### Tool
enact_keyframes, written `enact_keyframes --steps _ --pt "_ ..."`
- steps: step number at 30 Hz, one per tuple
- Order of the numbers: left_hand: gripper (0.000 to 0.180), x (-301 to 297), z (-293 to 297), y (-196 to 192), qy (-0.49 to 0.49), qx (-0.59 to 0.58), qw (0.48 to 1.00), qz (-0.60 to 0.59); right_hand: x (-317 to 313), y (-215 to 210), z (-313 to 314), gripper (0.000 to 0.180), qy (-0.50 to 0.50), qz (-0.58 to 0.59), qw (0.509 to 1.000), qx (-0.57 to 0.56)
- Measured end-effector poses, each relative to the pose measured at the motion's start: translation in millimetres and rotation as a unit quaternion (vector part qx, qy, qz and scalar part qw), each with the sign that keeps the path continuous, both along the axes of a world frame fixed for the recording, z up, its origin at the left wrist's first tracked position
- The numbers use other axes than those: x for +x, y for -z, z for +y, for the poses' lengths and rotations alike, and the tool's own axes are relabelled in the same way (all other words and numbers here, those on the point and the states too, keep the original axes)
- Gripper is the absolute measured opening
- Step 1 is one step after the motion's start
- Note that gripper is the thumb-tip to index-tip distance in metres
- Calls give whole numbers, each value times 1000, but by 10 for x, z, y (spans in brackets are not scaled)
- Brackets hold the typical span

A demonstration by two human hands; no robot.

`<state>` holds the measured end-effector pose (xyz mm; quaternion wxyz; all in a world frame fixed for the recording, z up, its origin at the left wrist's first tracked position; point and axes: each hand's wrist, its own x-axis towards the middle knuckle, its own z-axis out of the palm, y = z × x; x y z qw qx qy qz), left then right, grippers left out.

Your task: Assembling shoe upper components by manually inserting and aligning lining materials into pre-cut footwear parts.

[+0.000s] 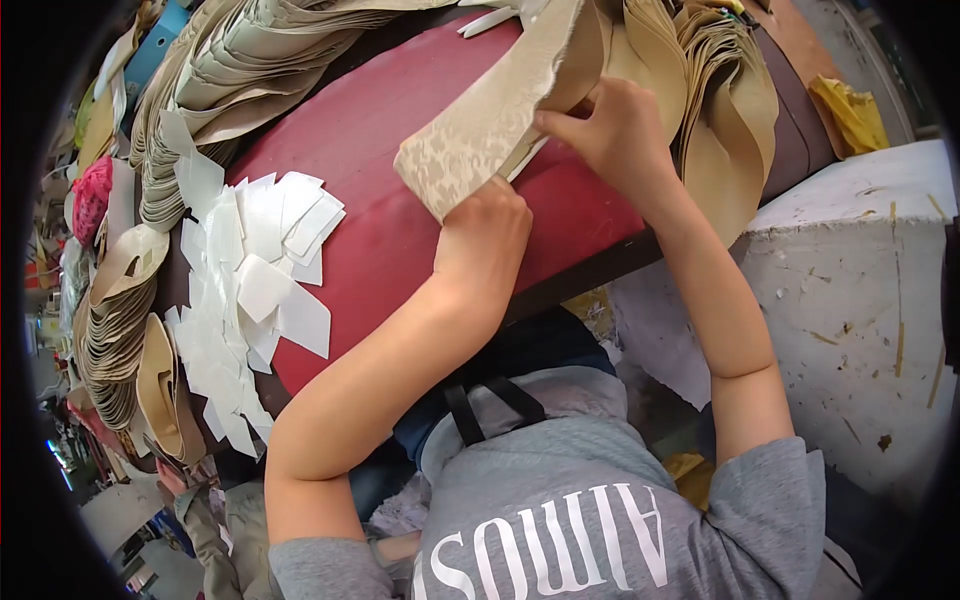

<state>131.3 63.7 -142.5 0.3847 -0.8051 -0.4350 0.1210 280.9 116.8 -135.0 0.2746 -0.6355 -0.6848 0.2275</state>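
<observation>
Over a dark red padded work surface (375,110) I hold a curved beige piece (470,135) that looks like a shoe upper, with a blotchy pattern at its near end. My left hand (490,225) is closed at its lower edge, the fingertips hidden behind it. Higher up and to the right, my right hand (610,130) pinches its edge between thumb and fingers. A spread heap of white angular pieces (290,290) lies left of my left hand. Beyond my right hand hangs a stack of similar beige pieces (735,110).
More stacked beige pieces (230,75) line the far left edge, with another bundle (115,340) nearer. Slim white strips (488,22) lie at the back. A scuffed white block (850,290) stands at right, beside a yellow bag (848,115). Another person's sleeve (205,535) shows lower left.
</observation>
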Motion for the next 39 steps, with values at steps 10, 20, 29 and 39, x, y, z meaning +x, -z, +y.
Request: enact_keyframes --steps 10,20,29,39 --pt "7 156 14 -166 3 9 1000 -23 -2 -1 -117 23 17 9 994 111" --pt "18 -1577 -161 -804 95 -228 969 -24 -453 -578 -605 41 -330 -58 912 238" --pt "41 -2463 -810 -797 44 -185 970 -153 -987 -667 -497 47 -459 -79 867 176" --pt "38 -2414 -1169 -999 -7 -137 877 -461 -1415 -1313 -620 28 -567 -126 798 160"
